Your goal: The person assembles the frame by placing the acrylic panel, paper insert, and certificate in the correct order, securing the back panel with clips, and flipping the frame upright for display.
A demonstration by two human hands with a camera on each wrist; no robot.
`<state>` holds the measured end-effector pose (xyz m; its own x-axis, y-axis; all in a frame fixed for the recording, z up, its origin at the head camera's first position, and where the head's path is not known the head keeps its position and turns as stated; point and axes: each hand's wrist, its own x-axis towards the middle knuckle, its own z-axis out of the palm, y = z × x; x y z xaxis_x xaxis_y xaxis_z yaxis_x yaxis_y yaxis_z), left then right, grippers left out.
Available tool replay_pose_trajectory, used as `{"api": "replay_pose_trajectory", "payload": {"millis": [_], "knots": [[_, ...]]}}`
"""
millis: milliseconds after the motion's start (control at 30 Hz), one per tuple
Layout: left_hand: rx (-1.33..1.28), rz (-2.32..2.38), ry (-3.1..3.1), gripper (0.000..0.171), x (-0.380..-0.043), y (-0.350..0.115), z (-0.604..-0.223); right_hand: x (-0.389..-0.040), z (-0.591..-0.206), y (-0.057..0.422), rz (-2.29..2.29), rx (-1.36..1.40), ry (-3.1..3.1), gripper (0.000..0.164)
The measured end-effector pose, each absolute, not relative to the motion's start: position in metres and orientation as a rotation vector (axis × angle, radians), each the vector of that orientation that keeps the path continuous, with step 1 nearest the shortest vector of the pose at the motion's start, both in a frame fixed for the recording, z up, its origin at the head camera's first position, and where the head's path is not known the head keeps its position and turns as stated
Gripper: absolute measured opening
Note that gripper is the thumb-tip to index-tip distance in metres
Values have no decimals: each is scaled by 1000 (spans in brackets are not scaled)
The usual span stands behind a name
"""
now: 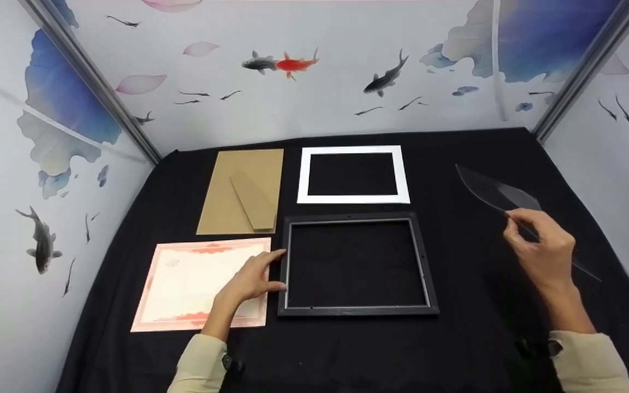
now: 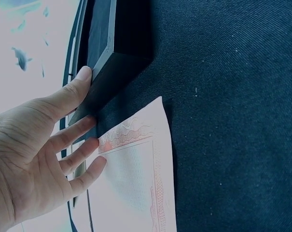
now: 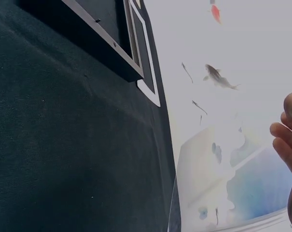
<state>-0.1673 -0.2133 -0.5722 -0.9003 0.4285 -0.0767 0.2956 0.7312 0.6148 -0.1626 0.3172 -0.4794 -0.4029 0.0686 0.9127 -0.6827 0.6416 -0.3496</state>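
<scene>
A black picture frame [image 1: 432, 284] lies on the black cloth with its opening showing. At its left side my left hand [image 1: 246, 277] reaches over a pink-bordered certificate [image 1: 189, 284]. In the left wrist view the thumb [image 2: 83, 75] touches the frame's edge [image 2: 121, 65], and the other fingers are spread, fairly straight. Over on the right, my right hand [image 1: 546, 243] pinches a clear thin sheet [image 1: 492, 188] between thumb and fingers, raised and tilted. The right wrist view catches only part of that hand [image 3: 291, 140]; the sheet is hard to make out there.
Behind the frame lies a white mat [image 1: 352, 200] with a rectangular opening. A brown backing board [image 1: 219, 207] with a stand leg [image 1: 254, 204] sits at the back left. White panels [image 1: 342, 109] painted with fish enclose the cloth-covered table [image 1: 358, 355] at the back and sides.
</scene>
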Motion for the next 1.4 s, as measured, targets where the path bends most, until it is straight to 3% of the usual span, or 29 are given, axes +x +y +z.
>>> {"api": "replay_pose_trajectory", "payload": {"millis": [733, 1400], "knots": [[620, 933, 2720, 81, -168, -213, -574, -173, -429, 299, 901, 319, -1631, 8], [642, 934, 2726, 80, -167, -214, -574, -177, -406, 322, 1350, 139, -1476, 10]]}}
